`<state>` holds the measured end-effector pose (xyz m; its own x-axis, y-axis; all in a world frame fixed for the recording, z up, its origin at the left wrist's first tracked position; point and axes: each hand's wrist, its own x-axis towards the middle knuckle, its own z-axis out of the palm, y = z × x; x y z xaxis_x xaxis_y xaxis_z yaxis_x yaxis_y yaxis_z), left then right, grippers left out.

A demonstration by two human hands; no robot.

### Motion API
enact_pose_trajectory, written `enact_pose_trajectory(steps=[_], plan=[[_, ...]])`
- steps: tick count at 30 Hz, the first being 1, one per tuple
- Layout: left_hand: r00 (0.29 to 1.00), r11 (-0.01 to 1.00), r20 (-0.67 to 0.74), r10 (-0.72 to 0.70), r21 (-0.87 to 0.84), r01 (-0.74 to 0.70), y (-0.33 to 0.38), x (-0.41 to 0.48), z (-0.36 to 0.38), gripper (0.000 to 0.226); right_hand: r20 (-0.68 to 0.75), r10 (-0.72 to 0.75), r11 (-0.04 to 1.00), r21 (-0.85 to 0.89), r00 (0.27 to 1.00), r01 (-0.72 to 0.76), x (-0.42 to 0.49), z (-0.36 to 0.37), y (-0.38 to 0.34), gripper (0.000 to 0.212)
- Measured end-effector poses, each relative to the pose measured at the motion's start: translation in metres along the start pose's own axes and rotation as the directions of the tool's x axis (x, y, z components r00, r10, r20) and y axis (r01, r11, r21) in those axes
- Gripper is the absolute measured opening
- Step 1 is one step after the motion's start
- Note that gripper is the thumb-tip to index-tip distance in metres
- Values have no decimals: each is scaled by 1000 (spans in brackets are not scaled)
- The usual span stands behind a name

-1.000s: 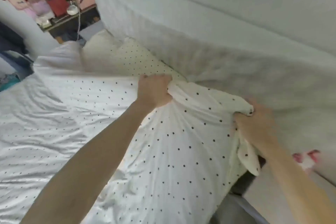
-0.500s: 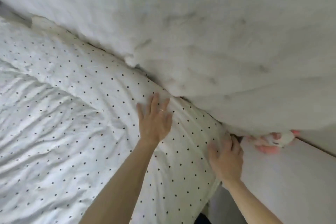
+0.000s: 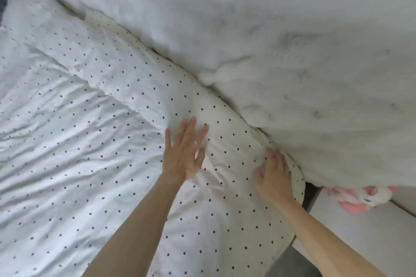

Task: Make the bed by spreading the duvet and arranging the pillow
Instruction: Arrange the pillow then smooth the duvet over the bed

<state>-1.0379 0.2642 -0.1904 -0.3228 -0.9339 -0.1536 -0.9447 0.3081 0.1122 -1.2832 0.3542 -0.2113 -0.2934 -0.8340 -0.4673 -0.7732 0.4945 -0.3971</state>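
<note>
Wrinkled dotted duvet (image 3: 78, 119) lies against a fluffy white blanket (image 3: 292, 63).

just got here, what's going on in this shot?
A person is making a bed. The left hand and the right hand both press flat, fingers straight, on the puffy edge of the polka-dot duvet, right beside a fluffy white blanket. The duvet is spread out but wrinkled across its left part. A pink-and-white plush toy peeks out from under the blanket. No pillow is clearly visible.
</note>
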Motion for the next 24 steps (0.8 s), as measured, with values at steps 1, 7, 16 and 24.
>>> enact_pose_trajectory(steps=[1, 7, 16, 24], plan=[[999, 999, 26, -46, -7, 46, -16, -2, -11, 59, 14, -81, 996, -19, 997, 81, 0, -9, -26, 69], [945, 943, 6, -327, -69, 326, -122, 6, -86, 60, 12, -383, 924, 15, 924, 383, 22, -43, -199, 70], [794, 731, 131, -594, -324, 601, -211, 58, -117, 63, 62, -514, 846, -132, 856, 517, 128, -30, -337, 72], [569, 482, 362, -738, -307, 821, -197, 157, -87, 71, 83, -494, 856, -129, 865, 501, 196, -17, -356, 44]])
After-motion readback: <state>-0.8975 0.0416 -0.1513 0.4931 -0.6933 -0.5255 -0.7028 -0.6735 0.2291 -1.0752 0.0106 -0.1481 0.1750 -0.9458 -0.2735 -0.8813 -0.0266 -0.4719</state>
